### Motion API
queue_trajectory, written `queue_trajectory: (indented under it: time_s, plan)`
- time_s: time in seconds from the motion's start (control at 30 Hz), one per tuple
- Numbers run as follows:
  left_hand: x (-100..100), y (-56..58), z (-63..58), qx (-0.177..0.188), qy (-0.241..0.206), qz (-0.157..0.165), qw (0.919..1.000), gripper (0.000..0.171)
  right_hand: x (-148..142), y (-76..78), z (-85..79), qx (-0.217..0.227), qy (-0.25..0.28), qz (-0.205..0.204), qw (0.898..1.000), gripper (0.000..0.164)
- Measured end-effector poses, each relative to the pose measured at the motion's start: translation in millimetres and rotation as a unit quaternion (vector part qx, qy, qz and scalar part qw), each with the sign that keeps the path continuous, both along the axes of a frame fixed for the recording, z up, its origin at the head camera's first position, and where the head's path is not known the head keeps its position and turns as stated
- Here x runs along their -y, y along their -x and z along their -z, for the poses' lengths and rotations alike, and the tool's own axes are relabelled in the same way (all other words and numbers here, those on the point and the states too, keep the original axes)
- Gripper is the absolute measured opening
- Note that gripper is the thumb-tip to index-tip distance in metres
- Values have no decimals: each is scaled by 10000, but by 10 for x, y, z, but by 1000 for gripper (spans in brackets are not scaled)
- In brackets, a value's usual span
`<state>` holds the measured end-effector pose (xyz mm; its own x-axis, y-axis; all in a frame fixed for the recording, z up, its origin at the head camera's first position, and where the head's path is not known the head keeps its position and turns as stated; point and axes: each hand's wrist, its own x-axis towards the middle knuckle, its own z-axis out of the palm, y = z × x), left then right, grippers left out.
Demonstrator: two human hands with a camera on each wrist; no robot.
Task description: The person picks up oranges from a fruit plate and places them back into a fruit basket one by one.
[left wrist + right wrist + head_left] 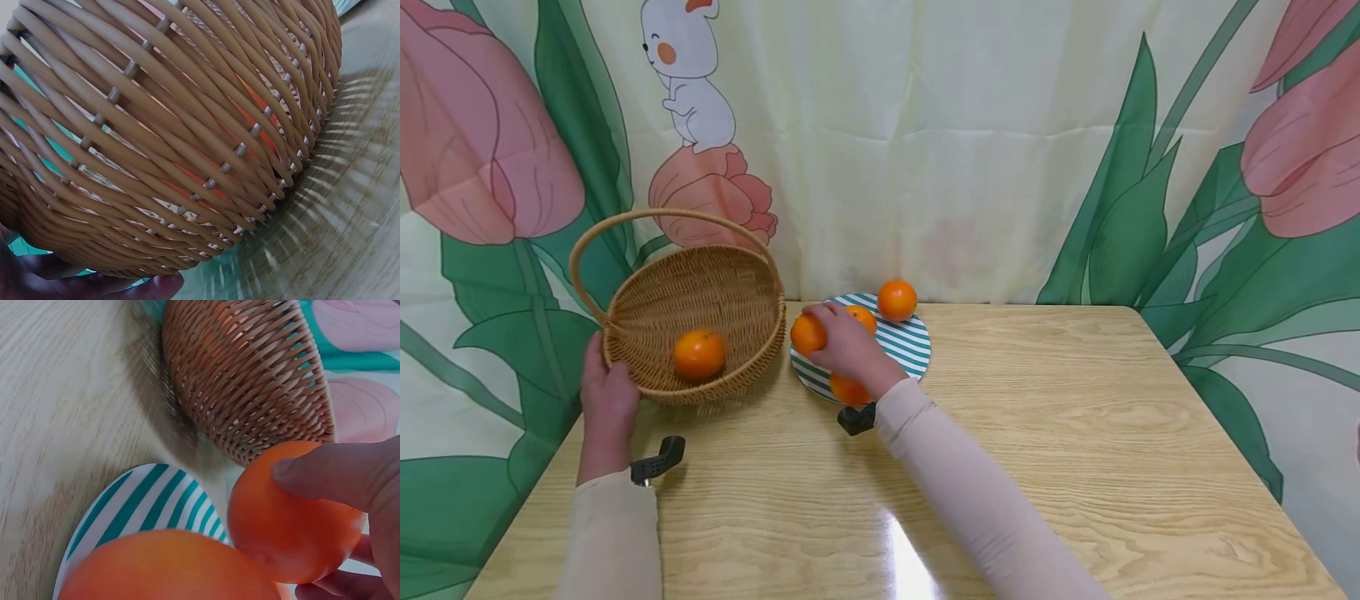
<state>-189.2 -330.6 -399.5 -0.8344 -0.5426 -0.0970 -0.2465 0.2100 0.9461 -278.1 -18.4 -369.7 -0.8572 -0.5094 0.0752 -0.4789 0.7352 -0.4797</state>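
The left hand grips the edge of the basket, maybe to keep it still and tipped so its big top faces the person, with a loose orange inside. Just right of the basket, the right hand pinches the held orange, thumb and fingers only as wide apart as the fruit, likely so it won't slip. The striped plate, also right of the basket, has more oranges.

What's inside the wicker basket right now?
One orange is visible inside the wicker basket. The spot beneath it can't be seen: the fruit itself covers it. From the left wrist, only patches of orange colour show through gaps in the weave.
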Motion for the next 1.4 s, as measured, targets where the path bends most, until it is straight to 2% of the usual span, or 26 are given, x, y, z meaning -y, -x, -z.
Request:
queue_trajectory:
  time_s: [0.2,0.5,1.0,1.1,1.3,1.4]
  plan:
    - [-7,28,-2,-30,26,31,10000,62,-68,0,-32,-180,182,17,9997,65]
    - [10,86,-21,4,2,120,9999,62,-138,-34,-166,-321,440,105,9985,68]
    - [-58,156,-72,-105,32,-3,9999,61,-162,-57,-323,-643,720,189,9952,65]
    - [-47,139,-71,-83,62,62,9999,62,-148,-81,-353,-697,757,200,9945,65]
    - [-19,-2,-35,116,-97,92,9998,63,-47,-175,-365,-885,890,-25,9921,66]
    - [-12,-42,-17,115,-32,92,9999,63,7,-217,-357,-922,1008,-123,9905,67]
